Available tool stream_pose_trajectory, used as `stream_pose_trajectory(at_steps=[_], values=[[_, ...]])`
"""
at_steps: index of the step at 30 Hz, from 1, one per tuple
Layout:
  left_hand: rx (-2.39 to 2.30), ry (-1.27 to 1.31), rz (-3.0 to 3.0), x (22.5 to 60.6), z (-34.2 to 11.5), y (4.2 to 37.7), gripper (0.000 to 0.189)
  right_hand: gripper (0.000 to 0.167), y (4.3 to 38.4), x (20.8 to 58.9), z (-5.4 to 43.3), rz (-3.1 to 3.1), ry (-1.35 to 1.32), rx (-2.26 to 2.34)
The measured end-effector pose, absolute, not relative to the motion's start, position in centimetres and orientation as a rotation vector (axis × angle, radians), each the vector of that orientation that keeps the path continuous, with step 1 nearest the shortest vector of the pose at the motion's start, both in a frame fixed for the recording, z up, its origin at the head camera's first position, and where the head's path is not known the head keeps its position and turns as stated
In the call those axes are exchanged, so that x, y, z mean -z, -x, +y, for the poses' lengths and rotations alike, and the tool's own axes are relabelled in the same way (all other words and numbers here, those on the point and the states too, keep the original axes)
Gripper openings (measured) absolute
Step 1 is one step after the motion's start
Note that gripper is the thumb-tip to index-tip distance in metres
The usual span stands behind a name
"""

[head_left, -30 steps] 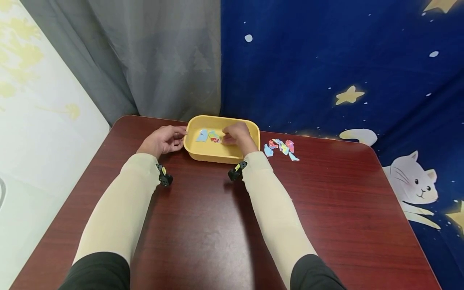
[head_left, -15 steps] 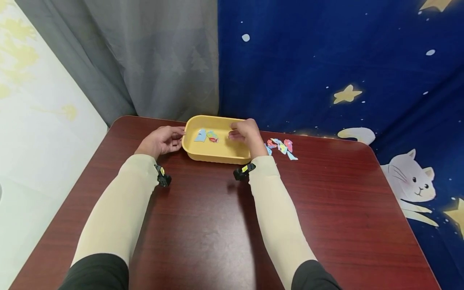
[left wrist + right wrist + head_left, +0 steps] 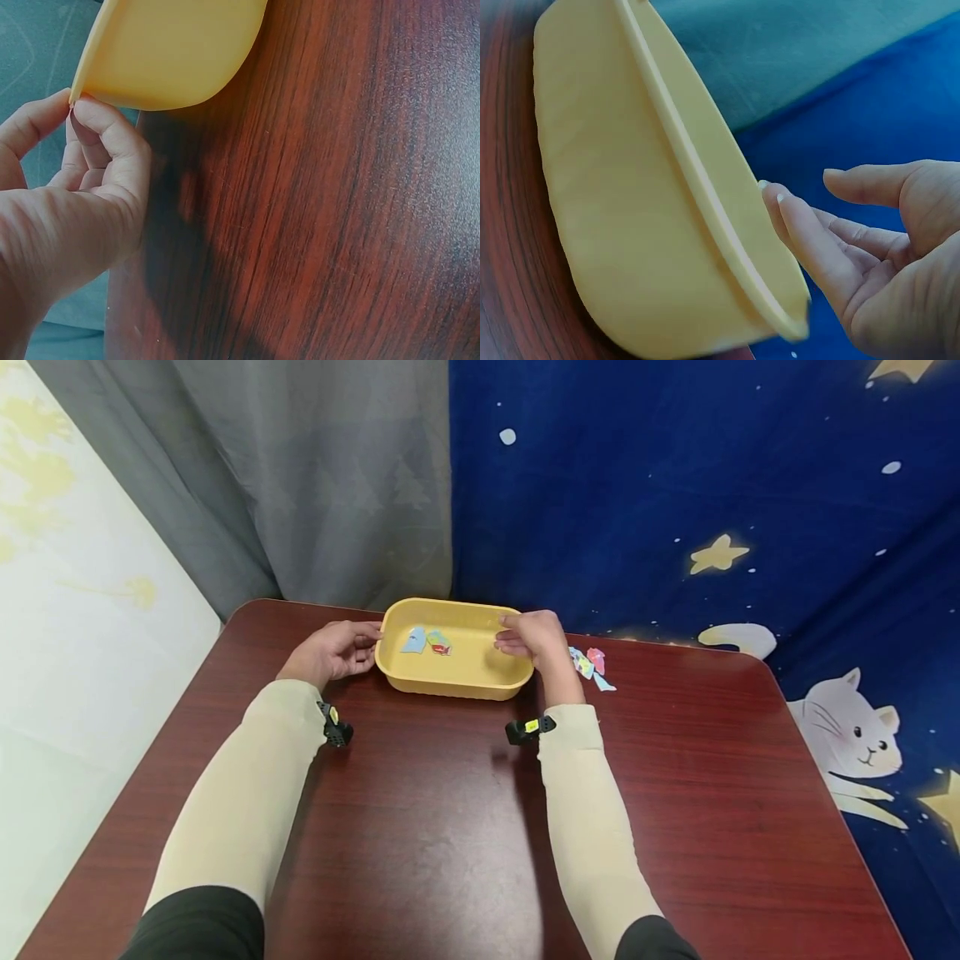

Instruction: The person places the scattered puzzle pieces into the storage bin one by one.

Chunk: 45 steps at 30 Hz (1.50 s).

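A yellow rectangular plastic bin (image 3: 453,687) stands at the far edge of the table. Its left rim is pinched between the thumb and fingers of my left hand (image 3: 333,652), seen close up in the left wrist view. Over the bin's right end hovers my right hand (image 3: 538,639), fingers loosely extended and nothing between them; the right wrist view shows thumb and fingers apart by the rim. Inside the bin, toward its left, lie a flat light-blue piece (image 3: 414,640) and a multicoloured piece (image 3: 439,643), both like torn paper or stickers.
More small coloured pieces (image 3: 596,662) lie on the table right of the bin, partly hidden by my right wrist. The dark red wooden table (image 3: 420,827) extends toward me. Behind it hang a grey curtain (image 3: 352,485) and a blue starry curtain (image 3: 600,510).
My right hand has moved right, from inside the bin's middle to its right end, and now covers some of the pieces on the table. My left hand stays on the rim.
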<state>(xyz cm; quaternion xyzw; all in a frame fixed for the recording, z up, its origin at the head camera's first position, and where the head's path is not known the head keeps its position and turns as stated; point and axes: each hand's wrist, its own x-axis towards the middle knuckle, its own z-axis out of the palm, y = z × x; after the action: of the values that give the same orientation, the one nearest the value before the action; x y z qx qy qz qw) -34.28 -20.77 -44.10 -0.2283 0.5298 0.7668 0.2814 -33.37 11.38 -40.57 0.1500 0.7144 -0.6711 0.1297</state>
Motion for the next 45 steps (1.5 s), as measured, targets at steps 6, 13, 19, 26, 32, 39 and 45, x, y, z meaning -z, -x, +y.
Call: stream_pose_trajectory(at_steps=[6, 13, 19, 26, 32, 39, 45], values=[[-2.054, 0.609, 1.425, 44.2, -20.9, 34.2, 0.049, 0.035, 32.6, 40.7, 13.2, 2.101, -0.411, 1.998], [-2.060, 0.615, 1.420, 44.4, -21.1, 34.2, 0.047, 0.038, 32.3, 41.3, 15.3, 1.990, -0.440, 2.129], [-2.054, 0.618, 1.425, 44.4, -21.0, 34.2, 0.047, 0.038, 32.0, 42.0, 17.4, 1.967, -0.489, 2.157], [-2.062, 0.619, 1.430, 44.3, -21.0, 34.1, 0.049, 0.043, 31.8, 42.8, 19.4, 1.965, -0.555, 2.147], [-2.063, 0.611, 1.422, 44.4, -20.9, 34.2, 0.050, 0.040, 31.8, 44.2, 21.0, 1.928, -0.646, 2.131], [-2.062, 0.599, 1.418, 44.3, -20.9, 34.3, 0.052, 0.043, 31.6, 45.2, 22.3, 1.921, -0.722, 2.131], [-2.051, 0.594, 1.431, 44.1, -20.7, 34.3, 0.051, 0.044, 31.5, 45.5, 22.9, 1.922, -0.786, 2.089]])
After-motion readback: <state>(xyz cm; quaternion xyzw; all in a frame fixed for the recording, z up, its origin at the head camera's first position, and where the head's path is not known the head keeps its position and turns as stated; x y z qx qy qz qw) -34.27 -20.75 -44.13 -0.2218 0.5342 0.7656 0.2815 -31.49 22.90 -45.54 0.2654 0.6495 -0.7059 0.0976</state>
